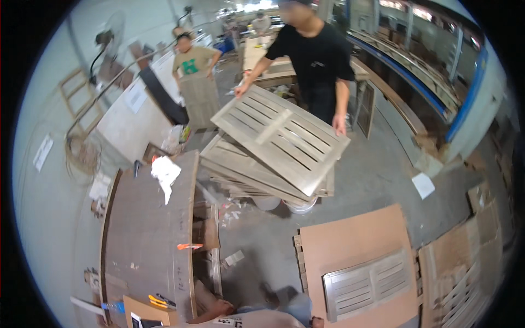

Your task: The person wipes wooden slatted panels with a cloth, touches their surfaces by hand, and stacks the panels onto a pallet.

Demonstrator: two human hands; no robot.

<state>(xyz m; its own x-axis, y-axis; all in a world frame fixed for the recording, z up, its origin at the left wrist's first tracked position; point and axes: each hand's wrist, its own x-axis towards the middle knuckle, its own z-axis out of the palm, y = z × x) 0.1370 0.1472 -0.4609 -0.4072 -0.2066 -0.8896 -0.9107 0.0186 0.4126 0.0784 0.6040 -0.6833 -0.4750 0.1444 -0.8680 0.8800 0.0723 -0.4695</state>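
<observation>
Only a bit of my left hand (216,310) shows at the lower edge, by the near corner of a brown workbench (147,229); its fingers are too unclear to read. My right hand is out of the picture. Across from me a person in a black shirt (317,54) grips a slatted wooden panel (279,136) with both hands. The panel lies tilted on top of a stack of similar panels (246,169), which rests on pale buckets (301,206).
On the workbench lie a white rag (165,172), an orange tool (188,246) and a yellow tool (158,300). A cardboard sheet (350,240) on the floor carries another slatted panel (366,281). More panels (465,273) pile at the right. A second person (194,60) stands behind an upright panel (200,101).
</observation>
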